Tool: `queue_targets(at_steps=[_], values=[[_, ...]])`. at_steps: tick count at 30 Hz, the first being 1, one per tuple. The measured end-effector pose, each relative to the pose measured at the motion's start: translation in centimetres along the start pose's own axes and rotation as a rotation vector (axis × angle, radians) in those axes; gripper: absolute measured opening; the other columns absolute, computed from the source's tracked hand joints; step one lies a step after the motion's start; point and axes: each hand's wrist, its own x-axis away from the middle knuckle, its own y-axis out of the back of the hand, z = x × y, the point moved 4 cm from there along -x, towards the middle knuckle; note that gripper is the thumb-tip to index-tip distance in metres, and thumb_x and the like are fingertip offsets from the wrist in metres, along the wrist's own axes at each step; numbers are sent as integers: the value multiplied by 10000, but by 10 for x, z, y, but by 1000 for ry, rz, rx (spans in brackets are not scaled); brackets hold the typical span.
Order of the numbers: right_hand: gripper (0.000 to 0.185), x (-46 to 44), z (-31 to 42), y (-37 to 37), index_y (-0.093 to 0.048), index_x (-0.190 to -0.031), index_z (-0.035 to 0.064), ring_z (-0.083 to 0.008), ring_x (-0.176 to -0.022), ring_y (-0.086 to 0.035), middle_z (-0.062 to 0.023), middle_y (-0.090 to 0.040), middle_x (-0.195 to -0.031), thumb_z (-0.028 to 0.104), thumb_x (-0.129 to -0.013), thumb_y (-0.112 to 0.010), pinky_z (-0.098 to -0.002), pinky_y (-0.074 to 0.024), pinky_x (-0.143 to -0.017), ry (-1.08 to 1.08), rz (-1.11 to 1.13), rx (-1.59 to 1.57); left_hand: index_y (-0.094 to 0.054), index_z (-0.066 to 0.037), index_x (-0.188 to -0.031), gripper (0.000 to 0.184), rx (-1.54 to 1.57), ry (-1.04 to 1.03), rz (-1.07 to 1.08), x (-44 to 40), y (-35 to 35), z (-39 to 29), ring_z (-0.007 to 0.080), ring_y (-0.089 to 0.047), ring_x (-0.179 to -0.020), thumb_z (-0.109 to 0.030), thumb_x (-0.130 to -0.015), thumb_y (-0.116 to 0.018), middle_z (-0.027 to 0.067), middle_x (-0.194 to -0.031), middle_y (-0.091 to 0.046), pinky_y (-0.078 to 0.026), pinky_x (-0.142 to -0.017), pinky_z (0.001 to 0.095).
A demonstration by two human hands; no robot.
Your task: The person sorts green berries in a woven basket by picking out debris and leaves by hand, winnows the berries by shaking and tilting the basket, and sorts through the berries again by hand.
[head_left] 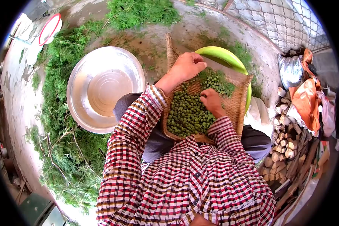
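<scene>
Just past my red, black and white checked shirt [169,180], a tan tray of woven strips [235,107] lies over my lap. A heap of small, round, dark green pods [186,116] spreads from its near edge along its left edge. My hands are apart: the right hand [214,103], fingertips bent close together, is at the heap's right side, and the left hand [187,68], fingers curled, is above the tray toward its far edge. I cannot tell whether either pinches anything. Paler green sprigs [217,84] lie toward the far right corner, beyond which shows a lime-green round basin [231,58]. Left of the tray sits a wide silvery metal basin [105,92].
</scene>
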Motion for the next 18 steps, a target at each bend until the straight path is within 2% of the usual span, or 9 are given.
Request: queue_targets(at_steps=[3, 5, 7, 8, 10, 14, 16, 17, 18], values=[[249, -4, 9, -10, -596, -893, -16, -296, -832, -544, -160, -564, -877, 138, -719, -683, -385, -437, -727, 52, 82, -22, -637, 19, -932, 309, -20, -13, -8, -1, 2, -5, 219, -617, -828, -239, -762, -638, 140, -880, -643, -479, -762, 325], [215, -5, 11, -16, -595, -868, -12, -293, -796, -532, -156, -550, -835, 135, -733, -675, -393, -431, -716, 64, 88, -37, -637, 21, -930, 309, -27, -23, -9, -1, 2, -6, 219, -617, -825, -239, -762, -638, 143, -873, -643, -478, -759, 325], [197, -6, 12, -24, -597, -864, -10, -288, -750, -515, -150, -529, -790, 131, -743, -663, -399, -423, -694, -24, 179, -25, -609, 13, -998, 297, -56, -35, 31, 0, 1, -9, 128, -569, -780, -213, -805, -619, 74, -857, -625, -468, -711, 271], [197, -7, 10, -27, -597, -864, -10, -288, -750, -515, -150, -529, -790, 131, -743, -663, -399, -423, -694, -22, 181, -26, -609, 13, -998, 297, -56, -33, 28, 0, 2, -10, 128, -569, -780, -213, -805, -619, 74, -857, -625, -468, -711, 271], [184, -7, 7, -32, -518, -743, 1, -270, -671, -464, -143, -461, -694, 122, -743, -656, -416, -383, -596, 60, 144, 77, -609, 13, -1000, 296, -24, -9, 45, 1, 3, -10, 129, -570, -788, -210, -806, -619, 76, -863, -626, -468, -716, 270], [180, -1, 7, -30, -491, -714, 3, -260, -622, -448, -145, -446, -642, 111, -764, -626, -432, -365, -568, 146, 40, 86, -607, 12, -1007, 300, -21, -19, 37, 0, 6, -8, 130, -571, -796, -209, -805, -621, 77, -870, -626, -468, -721, 270], [173, 1, 3, -18, -486, -694, 14, -211, -562, -479, -124, -496, -625, 110, -794, -589, -388, -401, -529, -65, 26, -164, -606, 11, -1013, 305, -24, -18, 29, 2, 7, -10, 132, -572, -798, -210, -804, -625, 79, -876, -627, -468, -727, 271], [173, 3, 3, -12, -486, -694, 14, -211, -562, -479, -124, -496, -625, 110, -794, -589, -388, -401, -529, -67, 25, -162, -606, 11, -1013, 305, -23, -19, 30, 2, 6, -10, 132, -572, -798, -210, -804, -625, 79, -876, -627, -468, -727, 271], [160, 4, -2, -8, -514, -719, 13, -179, -557, -513, -104, -541, -634, 133, -804, -578, -327, -426, -518, -172, 52, -332, -607, 10, -1012, 304, -48, -19, 24, 2, 6, -9, 132, -573, -799, -211, -804, -625, 78, -878, -628, -469, -728, 273]])
